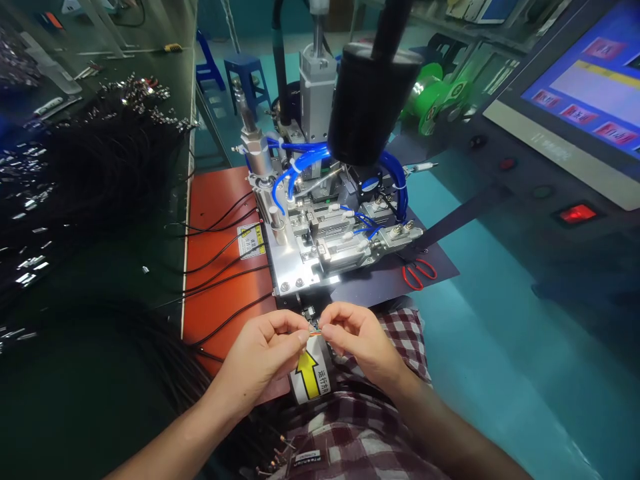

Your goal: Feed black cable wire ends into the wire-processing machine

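Note:
Thin coloured wires (pixel 315 333), one of them orange, stretch across the small gap between my two hands. My left hand (pixel 267 347) pinches them between thumb and forefinger. From the other side, my right hand (pixel 363 337) pinches the same short ends, its other fingers curled in. Just beyond the fingertips is the front of a metal machine (pixel 310 257) with blue air tubes (pixel 313 159). Below the hands shows a white label with a yellow arrow (pixel 309 377). Where the wires lead is hidden by my fingers.
Several black cables (pixel 220 253) run from the machine across an orange-red board (pixel 210 200) to the dark table. A large cable bundle (pixel 125 147) lies at left. Red-handled scissors (pixel 419 273) lie at right. A black nozzle (pixel 373 107) hangs overhead; a control screen (pixel 590 87) stands right.

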Tool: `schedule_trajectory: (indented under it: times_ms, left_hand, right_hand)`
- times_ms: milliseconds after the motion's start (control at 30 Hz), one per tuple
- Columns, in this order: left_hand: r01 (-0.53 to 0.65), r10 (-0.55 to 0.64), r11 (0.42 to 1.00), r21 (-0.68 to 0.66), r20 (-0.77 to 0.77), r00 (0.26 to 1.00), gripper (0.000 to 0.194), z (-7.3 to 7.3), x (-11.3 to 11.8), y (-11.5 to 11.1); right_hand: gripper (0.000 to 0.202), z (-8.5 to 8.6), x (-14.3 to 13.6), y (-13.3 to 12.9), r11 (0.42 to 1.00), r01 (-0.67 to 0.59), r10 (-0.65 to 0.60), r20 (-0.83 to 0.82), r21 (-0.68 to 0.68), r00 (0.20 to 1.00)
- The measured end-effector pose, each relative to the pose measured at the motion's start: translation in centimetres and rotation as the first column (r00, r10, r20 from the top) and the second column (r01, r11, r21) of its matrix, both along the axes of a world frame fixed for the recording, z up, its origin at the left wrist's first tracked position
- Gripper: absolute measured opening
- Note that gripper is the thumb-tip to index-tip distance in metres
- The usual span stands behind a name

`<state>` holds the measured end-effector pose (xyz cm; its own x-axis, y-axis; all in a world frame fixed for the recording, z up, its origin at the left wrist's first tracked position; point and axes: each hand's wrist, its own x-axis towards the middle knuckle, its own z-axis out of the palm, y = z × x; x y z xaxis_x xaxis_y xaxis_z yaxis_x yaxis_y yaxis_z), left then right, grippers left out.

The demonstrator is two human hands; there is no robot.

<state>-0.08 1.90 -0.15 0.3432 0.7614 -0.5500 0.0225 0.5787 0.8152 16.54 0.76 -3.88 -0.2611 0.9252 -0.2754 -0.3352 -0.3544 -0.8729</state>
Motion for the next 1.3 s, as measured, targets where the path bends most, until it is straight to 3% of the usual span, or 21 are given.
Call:
schedule_trajectory:
  times_ms: [400, 633, 733, 900, 967, 1133, 1300]
  left_hand:
    - [0.015, -0.015, 1.000, -0.023, 0.033, 0.999, 0.015, -0.1, -0.2, 0.1]
    - [0.018, -0.017, 1.000, -0.024, 0.047, 0.999, 0.016, 0.0, -0.2, 0.2]
    - [0.004, -0.003, 1.000, -0.021, 0.052, 0.999, 0.016, 0.1, -0.1, 0.2]
    - [-0.010, 0.010, 1.000, -0.012, 0.014, 1.000, 0.019, 0.2, 0.3, -0.2]
    - [-0.008, 0.008, 1.000, 0.002, -0.005, 1.000, 0.020, 0.2, 0.5, -0.4]
    - [-0.001, 0.002, 1.000, 0.021, -0.027, 1.000, 0.021, 0.0, 0.5, -0.5]
    - [-0.009, 0.010, 1.000, 0.016, -0.039, 0.999, 0.020, 0.1, 0.4, -0.3]
  right_hand:
    - [0.019, 0.1, -0.1, 0.2, 1.000, 0.007, -0.007, -0.029, -0.009, 1.000]
    - [0.018, 0.4, 0.0, 0.2, 1.000, -0.019, 0.019, 0.037, 0.019, 0.999]
    - [0.013, 0.7, -0.1, -0.2, 0.998, -0.020, 0.011, 0.123, 0.067, 0.992]
    - [0.007, 1.2, -0.4, -0.7, 0.973, 0.037, -0.116, 0.341, 0.230, 0.933]
    - [0.008, 1.3, -0.4, -0.7, 0.974, 0.032, -0.117, 0.378, 0.224, 0.918]
    - [0.014, 1.1, -0.5, -0.9, 0.997, 0.038, -0.058, 0.337, 0.066, 0.940]
    - [0.017, 0.6, -0.4, -0.9, 0.999, 0.025, -0.031, 0.153, 0.038, 0.988]
